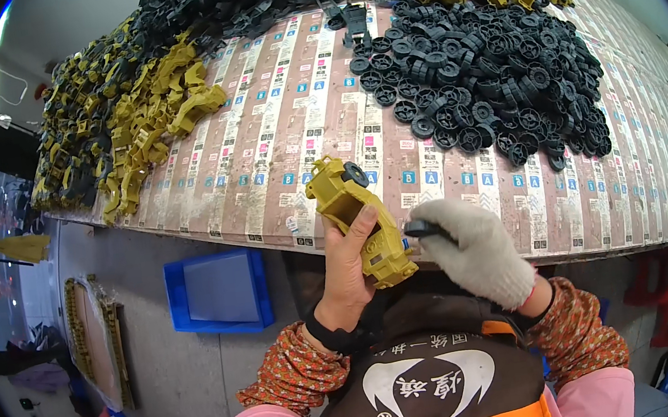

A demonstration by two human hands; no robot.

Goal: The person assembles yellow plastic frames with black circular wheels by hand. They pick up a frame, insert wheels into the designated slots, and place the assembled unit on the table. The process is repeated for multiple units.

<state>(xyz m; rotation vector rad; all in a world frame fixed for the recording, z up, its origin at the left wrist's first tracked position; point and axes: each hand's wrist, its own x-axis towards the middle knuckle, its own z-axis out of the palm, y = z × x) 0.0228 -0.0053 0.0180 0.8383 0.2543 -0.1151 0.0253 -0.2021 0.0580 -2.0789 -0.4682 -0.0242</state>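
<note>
- Left hand [346,261], bare, gripped the yellow toy vehicle body [348,207], thumb over its side.
- Body was held tilted at the counter's [262,163] near edge: upper end overlapped the surface in view, lower end sat past the edge, before the dark apron [416,332].
- One black wheel [355,174] showed on the body, near its upper end.
- Right hand [473,254], white glove, was closed on a small dark part [422,228], wheel-like. It was just beside the body's lower half; couldn't tell if touching.
- Wheel pile [493,76] sat beyond, right of the hands; its near side stopped short of the edge, leaving a strip of working room.
- Yellow pile [150,106] ran along the left end, some pieces at the rim. Wide gap between the two piles.
- Blue bin [262,292] stood below the counter edge, left of the left hand.
</note>
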